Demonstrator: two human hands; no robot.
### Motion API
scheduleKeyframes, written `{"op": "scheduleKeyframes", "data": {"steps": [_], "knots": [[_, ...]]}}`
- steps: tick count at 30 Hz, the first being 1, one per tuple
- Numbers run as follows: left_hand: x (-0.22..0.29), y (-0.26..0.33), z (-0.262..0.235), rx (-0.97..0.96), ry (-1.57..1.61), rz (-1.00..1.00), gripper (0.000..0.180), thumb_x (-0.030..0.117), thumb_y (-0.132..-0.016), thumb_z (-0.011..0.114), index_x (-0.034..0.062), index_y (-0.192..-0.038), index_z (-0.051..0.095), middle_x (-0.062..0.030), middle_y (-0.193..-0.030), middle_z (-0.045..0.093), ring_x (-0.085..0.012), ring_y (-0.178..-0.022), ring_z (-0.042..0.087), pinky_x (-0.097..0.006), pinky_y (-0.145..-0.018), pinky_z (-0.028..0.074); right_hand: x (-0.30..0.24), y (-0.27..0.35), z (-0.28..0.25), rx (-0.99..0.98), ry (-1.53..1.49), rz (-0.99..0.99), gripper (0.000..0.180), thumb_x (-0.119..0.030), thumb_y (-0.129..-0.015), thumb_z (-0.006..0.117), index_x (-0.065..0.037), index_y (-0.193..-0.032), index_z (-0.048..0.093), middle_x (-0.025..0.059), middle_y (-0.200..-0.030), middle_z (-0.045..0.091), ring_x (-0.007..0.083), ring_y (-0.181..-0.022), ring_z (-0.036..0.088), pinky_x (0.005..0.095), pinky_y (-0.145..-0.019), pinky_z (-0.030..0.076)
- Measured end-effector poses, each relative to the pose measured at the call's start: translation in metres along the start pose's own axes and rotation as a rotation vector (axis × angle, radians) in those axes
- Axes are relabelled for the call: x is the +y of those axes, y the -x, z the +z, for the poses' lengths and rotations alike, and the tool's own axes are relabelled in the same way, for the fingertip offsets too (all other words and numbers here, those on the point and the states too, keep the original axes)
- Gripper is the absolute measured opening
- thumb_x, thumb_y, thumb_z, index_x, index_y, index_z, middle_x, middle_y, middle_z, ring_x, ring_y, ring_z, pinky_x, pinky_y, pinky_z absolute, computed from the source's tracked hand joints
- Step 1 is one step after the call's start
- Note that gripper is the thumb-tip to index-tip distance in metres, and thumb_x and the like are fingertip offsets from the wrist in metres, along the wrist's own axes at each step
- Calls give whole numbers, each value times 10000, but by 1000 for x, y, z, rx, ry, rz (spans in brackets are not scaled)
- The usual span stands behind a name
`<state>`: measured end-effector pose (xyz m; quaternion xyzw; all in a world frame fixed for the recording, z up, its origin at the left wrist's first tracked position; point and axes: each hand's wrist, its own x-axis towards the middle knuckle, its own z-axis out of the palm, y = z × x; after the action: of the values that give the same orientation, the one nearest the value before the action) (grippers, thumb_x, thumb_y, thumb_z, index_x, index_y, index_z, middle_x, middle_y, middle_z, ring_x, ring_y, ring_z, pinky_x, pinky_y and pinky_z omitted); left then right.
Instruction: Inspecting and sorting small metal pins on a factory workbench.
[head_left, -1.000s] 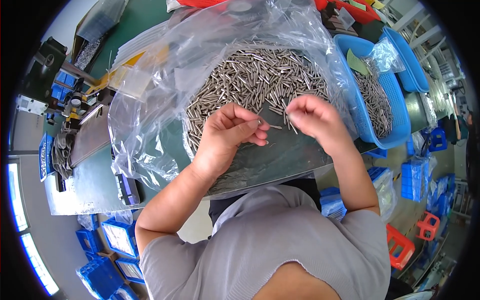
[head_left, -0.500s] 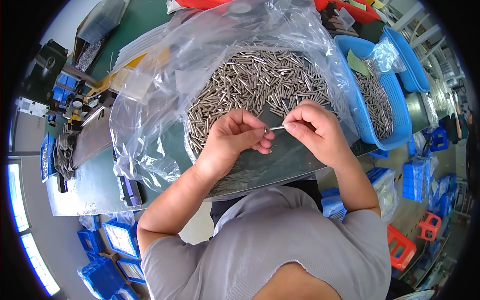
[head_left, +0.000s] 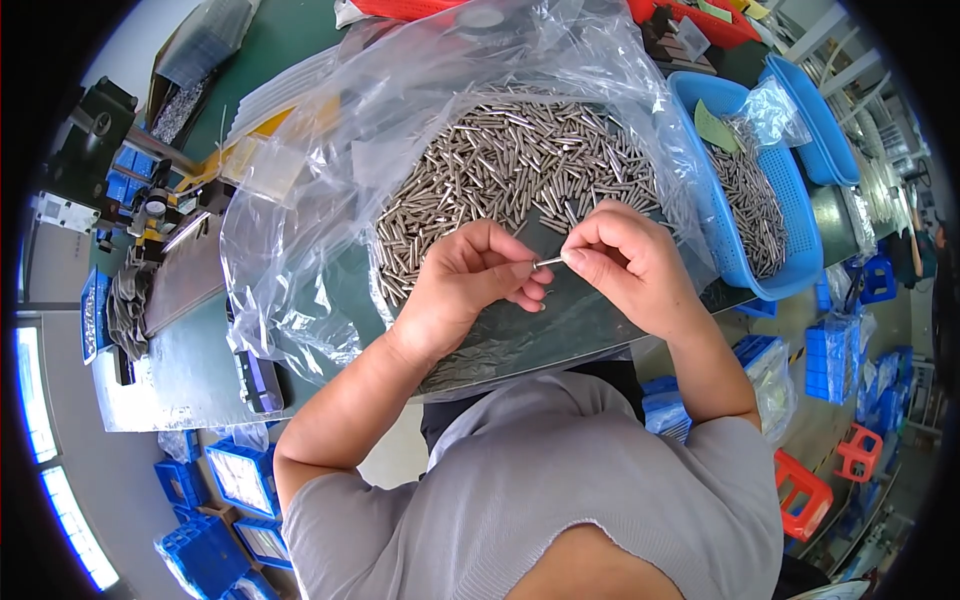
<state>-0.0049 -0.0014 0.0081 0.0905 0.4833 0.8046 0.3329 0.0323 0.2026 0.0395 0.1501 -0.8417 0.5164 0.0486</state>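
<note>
Between my two hands is a thin metal pin (head_left: 548, 262), pinched from both sides over the near part of the table. My left hand (head_left: 478, 275) is closed with thumb and index finger at the pin's left end, where a small ring-like piece seems to show; its kind is too small to tell. My right hand (head_left: 625, 265) pinches the right end between thumb and index finger. Just beyond both hands spreads a large heap of metal pins (head_left: 500, 160), lying on and partly ringed by a clear plastic bag (head_left: 300, 220).
A blue basket (head_left: 735, 270) of metal pins with a green slip stands right of the heap, another blue basket (head_left: 830, 150) behind it. A black-and-purple box (head_left: 262, 385) lies near the front edge at left. A measuring fixture (head_left: 155, 205) stands far left. Red stools (head_left: 803, 497) are on the floor.
The pin has tilted slightly, and more of it shows between my fingertips. My right fingertips have shifted a little left; both hands otherwise stay in place.
</note>
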Motion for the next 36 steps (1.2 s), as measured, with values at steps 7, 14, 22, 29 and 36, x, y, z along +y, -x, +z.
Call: {"op": "scheduleKeyframes", "data": {"steps": [7,14,22,29,36], "knots": [[-3,1,-2,-16,-18,36,52,-24,-869,559,-46,-905,529,-131,-837,629,-197,-757,651,-303,-683,560,2,-3,12,-69,-135,71,64,-31,-808,653,-18,-813,591,-2,-744,512,55,-625,475,203,-552,381],[-3,0,-1,-39,-64,57,54,-40,-866,536,-33,-916,555,-129,-844,626,-204,-754,648,-319,-686,557,11,-4,18,-116,-399,234,89,-44,-806,671,-21,-811,585,-12,-764,544,36,-658,491,193,-575,393],[0,0,-1,20,-16,57,38,-28,-865,553,-46,-896,539,-144,-849,638,-191,-745,643,-302,-682,551,29,3,-14,-60,-680,382,103,-139,-860,580,-37,-858,574,-12,-714,522,59,-646,511,193,-554,403],[-2,-1,-4,52,-13,86,53,-21,-871,522,-22,-918,548,-176,-896,642,-203,-747,649,-319,-681,556,25,-8,-20,-16,-575,496,113,-122,-853,582,-17,-892,589,0,-727,558,132,-663,569,248,-544,431],[1,0,-3,52,-9,83,62,-13,-874,521,-20,-931,547,-170,-899,643,-200,-750,649,-317,-685,555,29,-13,9,1,621,-115,152,-79,-688,707,-64,-798,602,73,-740,539,240,-653,564,342,-576,443]]}}
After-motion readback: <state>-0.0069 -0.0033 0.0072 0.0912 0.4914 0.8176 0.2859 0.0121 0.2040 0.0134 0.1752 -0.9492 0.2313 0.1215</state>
